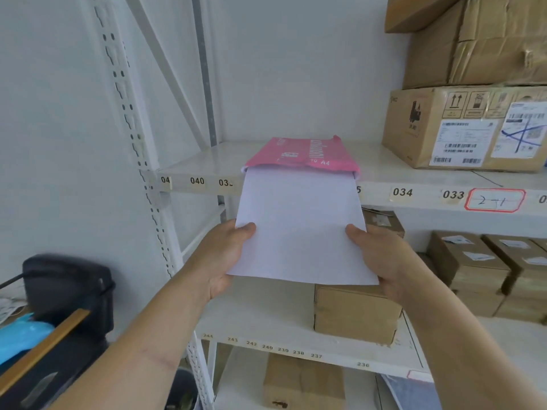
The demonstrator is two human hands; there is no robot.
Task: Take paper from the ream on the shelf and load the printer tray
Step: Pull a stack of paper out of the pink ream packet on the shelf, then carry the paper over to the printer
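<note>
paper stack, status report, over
Left hand and right hand grip the paper stack at its near corners. Far end sits inside the pink ream wrapper on the shelf. Nothing in the way.

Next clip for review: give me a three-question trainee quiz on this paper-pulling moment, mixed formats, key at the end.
1. True or false: the paper stack is fully clear of the pink ream wrapper.
2. Multiple choice: how is the stack held? A) left hand only B) right hand only C) both hands, one at each side edge
3. Fill in: the ream lies on the shelf whose edge carries labels such as 040 and ___, left of a cardboard box.

Key: 1 false, its far end is still inside the wrapper's open mouth; 2 C; 3 034.
</note>
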